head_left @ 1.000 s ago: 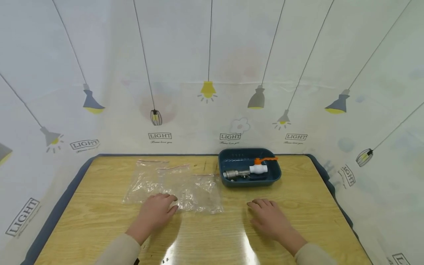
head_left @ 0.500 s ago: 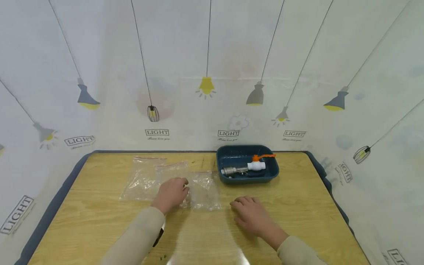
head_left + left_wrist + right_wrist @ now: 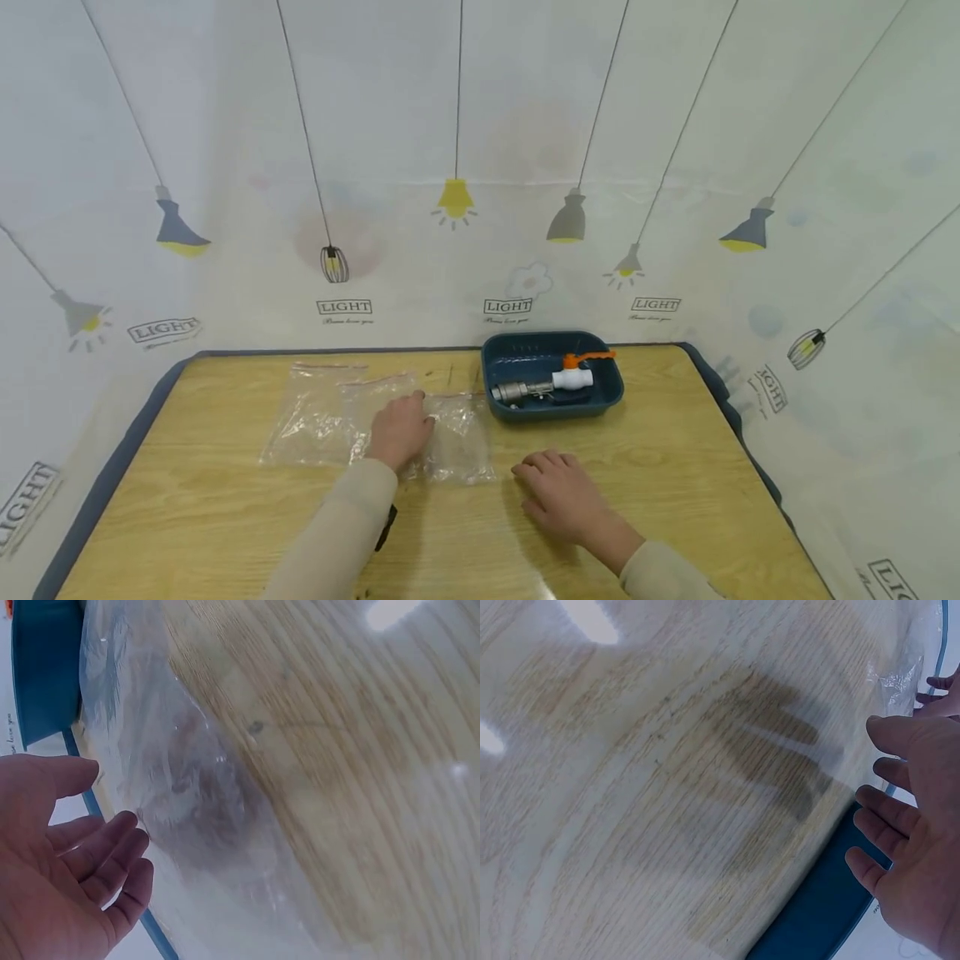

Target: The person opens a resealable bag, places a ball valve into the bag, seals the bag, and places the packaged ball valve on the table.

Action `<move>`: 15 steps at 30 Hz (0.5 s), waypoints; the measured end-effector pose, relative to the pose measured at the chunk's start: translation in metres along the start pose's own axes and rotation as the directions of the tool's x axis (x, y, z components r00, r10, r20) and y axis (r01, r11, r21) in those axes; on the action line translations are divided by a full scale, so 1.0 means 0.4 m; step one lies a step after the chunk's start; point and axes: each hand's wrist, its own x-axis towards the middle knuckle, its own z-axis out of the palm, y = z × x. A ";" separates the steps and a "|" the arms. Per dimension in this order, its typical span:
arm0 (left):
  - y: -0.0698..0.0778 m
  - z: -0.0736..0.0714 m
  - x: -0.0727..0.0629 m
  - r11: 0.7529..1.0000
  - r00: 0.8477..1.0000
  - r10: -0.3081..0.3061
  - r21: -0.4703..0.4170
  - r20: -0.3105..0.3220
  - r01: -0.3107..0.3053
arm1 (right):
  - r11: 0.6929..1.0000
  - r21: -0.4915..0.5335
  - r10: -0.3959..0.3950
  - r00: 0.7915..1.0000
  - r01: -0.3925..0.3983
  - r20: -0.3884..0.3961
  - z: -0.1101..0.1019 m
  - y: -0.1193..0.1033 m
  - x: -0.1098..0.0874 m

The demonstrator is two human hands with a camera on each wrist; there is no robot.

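Note:
Three clear zip-top plastic bags lie flat, partly overlapping: a left bag, a middle bag and a right bag. Over the upper edges of the middle and right bags is my left hand. In the left wrist view this hand has its thumb apart from loosely bent fingers and nothing between them; the crumpled film is just beyond. My right hand hovers low over the table, fingers relaxed and holding nothing. It is nearer to me than the teal basin.
The basin at the back holds a white valve with an orange handle and a metal pipe fitting. A wood-grain table carries everything. Patterned cloth hangs behind it.
My left hand has moved forward and right over the bags, from the lower edge towards their upper edges. My right hand has shifted left. The view has shifted slightly; bags and basin stay put.

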 end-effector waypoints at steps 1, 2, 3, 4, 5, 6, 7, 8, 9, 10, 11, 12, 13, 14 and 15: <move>0.001 0.003 0.003 1.000 1.000 -0.008 0.004 0.000 0.008 | 1.000 -0.002 -0.001 1.000 0.001 0.000 0.000 -0.001 0.001; 0.003 0.005 0.005 1.000 1.000 -0.018 0.003 0.001 0.018 | 1.000 -0.002 -0.001 1.000 0.001 0.002 0.000 -0.002 0.002; 0.005 0.007 0.007 1.000 1.000 -0.028 0.005 0.002 0.028 | 1.000 -0.003 -0.002 1.000 0.002 0.003 0.000 -0.003 0.002; 0.007 0.008 0.008 0.999 0.999 -0.040 0.004 0.002 0.040 | 1.000 -0.004 -0.002 1.000 0.002 0.003 0.001 -0.003 0.002; 0.009 0.009 0.009 0.999 0.999 -0.051 0.001 0.003 0.051 | 1.000 -0.003 0.000 1.000 0.000 0.004 0.002 -0.004 0.002; 0.011 0.011 0.010 0.998 0.998 -0.065 -0.001 0.004 0.065 | 1.000 -0.005 0.001 1.000 -0.001 0.003 0.004 -0.004 0.001; 0.013 0.012 0.012 0.997 0.997 -0.077 -0.003 0.003 0.077 | 1.000 -0.006 0.003 1.000 -0.003 0.003 0.005 -0.004 0.002; 0.015 0.013 0.013 0.996 0.996 -0.091 -0.005 0.005 0.091 | 1.000 -0.004 0.002 1.000 -0.002 0.001 0.006 -0.004 0.001; 0.018 0.014 0.014 0.995 0.995 -0.099 -0.005 0.003 0.099 | 1.000 -0.006 0.001 1.000 -0.001 -0.001 0.007 -0.004 0.001; 0.020 0.015 0.016 0.994 0.994 -0.107 -0.009 0.002 0.107 | 1.000 -0.003 0.000 1.000 0.000 -0.003 0.008 -0.004 0.002; 0.022 0.016 0.018 0.993 0.993 -0.116 -0.014 0.003 0.116 | 1.000 -0.005 -0.001 1.000 0.001 -0.005 0.009 -0.004 0.002; 0.024 0.018 0.019 0.992 0.992 -0.127 -0.022 0.007 0.127 | 1.000 -0.006 -0.003 1.000 0.003 -0.006 0.011 -0.004 0.002; 0.026 0.018 0.021 0.990 0.991 -0.136 -0.040 0.010 0.136 | 1.000 -0.005 -0.004 1.000 0.004 -0.007 0.011 -0.004 0.002; 0.028 0.019 0.023 0.987 0.989 -0.148 -0.061 0.013 0.149 | 1.000 -0.006 -0.005 1.000 0.005 -0.006 0.013 -0.004 0.003; 0.030 0.020 0.024 0.983 0.987 -0.161 -0.084 0.015 0.162 | 1.000 -0.009 -0.005 1.000 0.005 -0.007 0.014 -0.004 0.003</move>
